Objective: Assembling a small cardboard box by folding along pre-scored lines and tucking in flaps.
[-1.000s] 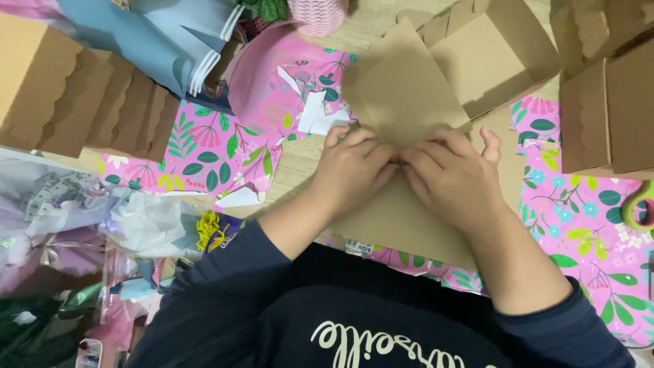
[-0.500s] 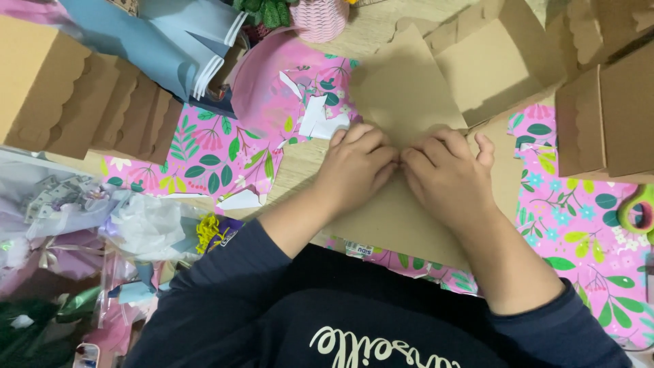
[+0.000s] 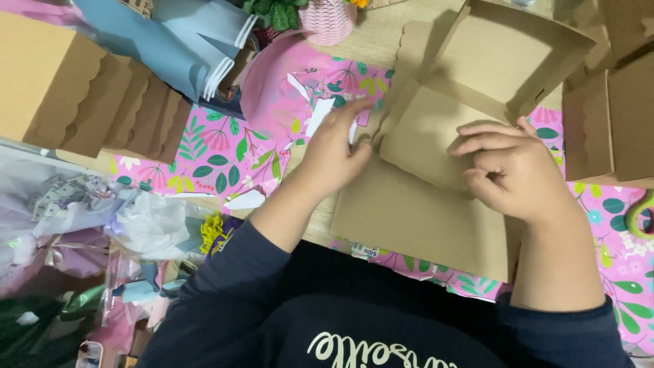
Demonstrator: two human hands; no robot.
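A flat brown cardboard box blank [image 3: 415,204] lies on the table in front of me, one panel folded over its middle. My left hand [image 3: 334,146] presses on the blank's left edge, fingers stretched along the fold. My right hand [image 3: 514,170] rests on the right side of the folded panel, fingers curled on the cardboard. Both forearms wear dark blue sleeves.
An open assembled brown box [image 3: 507,54] sits just beyond the blank. More brown boxes stand at the right [image 3: 610,126] and in a row at the left [image 3: 82,88]. Floral pink wrapping paper [image 3: 204,153], blue paper sheets [image 3: 184,41], a pink vase [image 3: 327,20] and wrapped bouquets [image 3: 75,225] surround them.
My hands were pressed together at the blank's centre; they have spread apart, left to the left edge, right to the right. The view has shifted and shows the open box beyond.
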